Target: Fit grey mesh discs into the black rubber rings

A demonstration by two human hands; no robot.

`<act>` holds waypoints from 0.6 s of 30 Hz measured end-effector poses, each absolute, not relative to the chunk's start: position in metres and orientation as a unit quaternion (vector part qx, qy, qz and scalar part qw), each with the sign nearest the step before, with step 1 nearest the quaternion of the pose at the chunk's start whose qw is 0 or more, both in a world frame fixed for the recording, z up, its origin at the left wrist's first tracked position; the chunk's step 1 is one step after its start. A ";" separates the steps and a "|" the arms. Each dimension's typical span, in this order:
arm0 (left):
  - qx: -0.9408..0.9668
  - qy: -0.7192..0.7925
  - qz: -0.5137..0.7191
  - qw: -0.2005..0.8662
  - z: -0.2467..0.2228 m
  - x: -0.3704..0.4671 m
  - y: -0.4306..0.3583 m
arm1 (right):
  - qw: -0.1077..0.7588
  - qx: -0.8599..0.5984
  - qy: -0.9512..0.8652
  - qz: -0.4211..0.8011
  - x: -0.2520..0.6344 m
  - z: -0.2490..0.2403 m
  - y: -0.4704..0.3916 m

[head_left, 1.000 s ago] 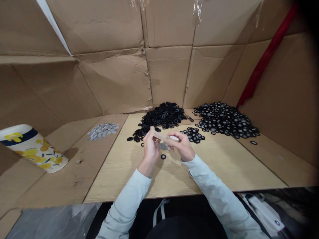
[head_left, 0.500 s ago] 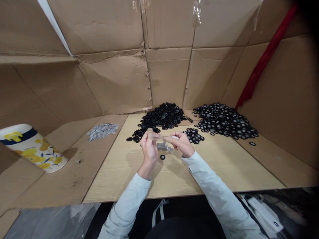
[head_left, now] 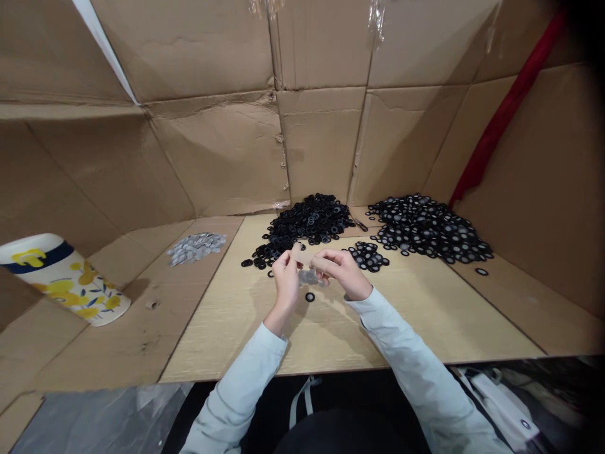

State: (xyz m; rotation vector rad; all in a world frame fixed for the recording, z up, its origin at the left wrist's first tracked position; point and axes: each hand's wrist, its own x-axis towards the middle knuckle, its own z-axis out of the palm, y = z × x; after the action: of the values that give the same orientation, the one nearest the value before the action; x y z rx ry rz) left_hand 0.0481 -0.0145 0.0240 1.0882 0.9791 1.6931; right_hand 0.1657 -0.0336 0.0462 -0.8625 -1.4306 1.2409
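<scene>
The left hand [head_left: 286,287] and right hand [head_left: 350,275] are close together over grey discs [head_left: 308,277], their grip hard to tell, with many filled rings [head_left: 428,230] heaped right and lots of plain black rings [head_left: 312,219] unfilled behind.

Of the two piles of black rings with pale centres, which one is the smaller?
The near pile, just beyond the right hand; it has far fewer rings than the large pile farther right.
</scene>
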 end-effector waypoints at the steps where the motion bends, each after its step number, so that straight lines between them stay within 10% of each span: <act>1: 0.444 0.402 0.684 0.417 0.025 0.048 -0.015 | 0.500 -0.366 -0.586 0.522 0.165 0.046 -0.033; 18: 0.324 0.246 0.469 0.784 0.026 0.051 -0.014 | 0.489 -0.390 -0.620 0.474 0.167 0.040 -0.018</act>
State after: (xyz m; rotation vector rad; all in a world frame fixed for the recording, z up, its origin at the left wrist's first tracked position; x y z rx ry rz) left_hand 0.0508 -0.0142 0.0258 0.6988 0.5313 1.0123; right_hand 0.1670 -0.0183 0.0405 -0.9472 -1.5054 1.1524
